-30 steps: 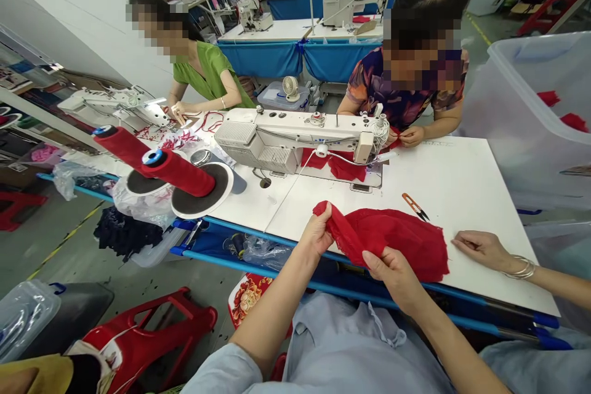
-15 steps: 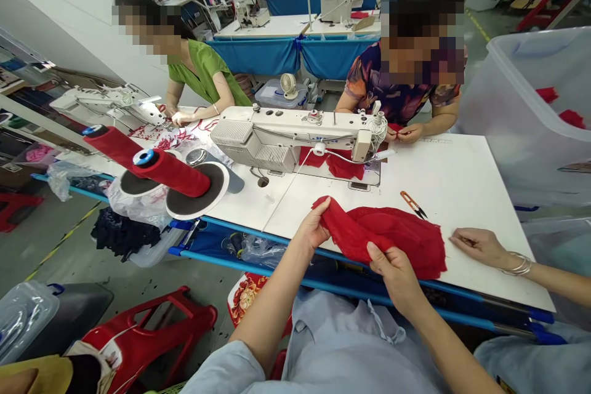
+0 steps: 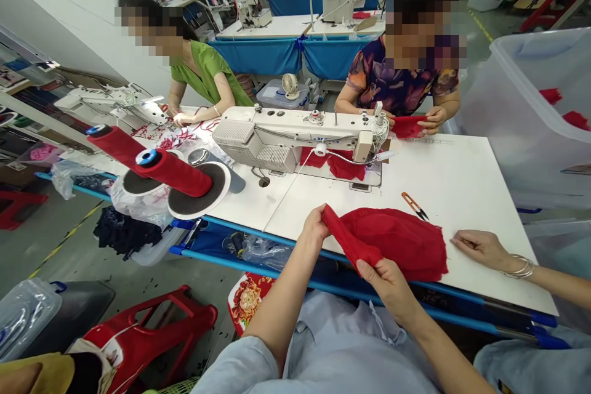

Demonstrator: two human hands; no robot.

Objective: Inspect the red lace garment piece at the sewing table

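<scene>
A piece of red fabric (image 3: 397,237) lies partly on the white table's front edge, its near edge lifted and stretched between my hands. My left hand (image 3: 317,225) grips the fabric's left end, with the fingers mostly behind the cloth. My right hand (image 3: 385,286) pinches the near edge, thumb on top. Beyond the fabric rest orange-handled thread snips (image 3: 414,205), touched by neither hand. Another person's hand (image 3: 480,248), with bracelets at the wrist, rests on the table to the right of the fabric.
A white sewing machine (image 3: 300,135) stands across the table, red cloth under its arm. Red thread cones (image 3: 180,173) lean at the left. Opposite, one co-worker (image 3: 392,86) holds red cloth; another (image 3: 203,71) sits farther left. A clear plastic bin (image 3: 521,117) stands at the right.
My right hand has shifted slightly left and down, and the fabric's near edge is now pulled into a narrower fold. The co-worker opposite has raised and spread a red cloth.
</scene>
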